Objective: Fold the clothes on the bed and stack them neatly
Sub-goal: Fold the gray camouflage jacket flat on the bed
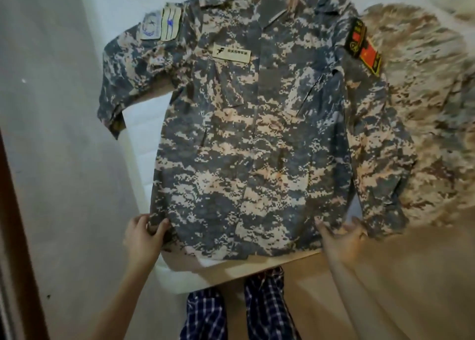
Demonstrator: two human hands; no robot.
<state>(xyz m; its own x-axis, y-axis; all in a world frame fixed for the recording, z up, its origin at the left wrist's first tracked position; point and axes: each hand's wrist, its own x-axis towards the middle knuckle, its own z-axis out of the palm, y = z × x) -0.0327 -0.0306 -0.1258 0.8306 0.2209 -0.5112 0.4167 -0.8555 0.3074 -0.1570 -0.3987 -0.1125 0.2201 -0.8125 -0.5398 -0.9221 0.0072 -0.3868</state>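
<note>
Head view: the camouflage shirt (252, 133) lies flat and front up on the bed (128, 159), collar far from me, its hem close to the bed's near edge.

The pale name tape (231, 53) on its chest carries a black emblem and characters too blurred for me to read. On one sleeve sits a red flag patch (363, 47) with a yellow star; on the other, a round blue-marked patch (151, 24) sits beside a pale patch with blue stripes (170, 22).

My left hand (144, 236) pinches the hem's left corner, thumb on top. My right hand (341, 239) meets the hem's right corner, blurred; I cannot tell its grip.

Bare sheet lies open to the shirt's left. To its right, a tan camouflage garment (431, 108) lies under the sleeve.
</note>
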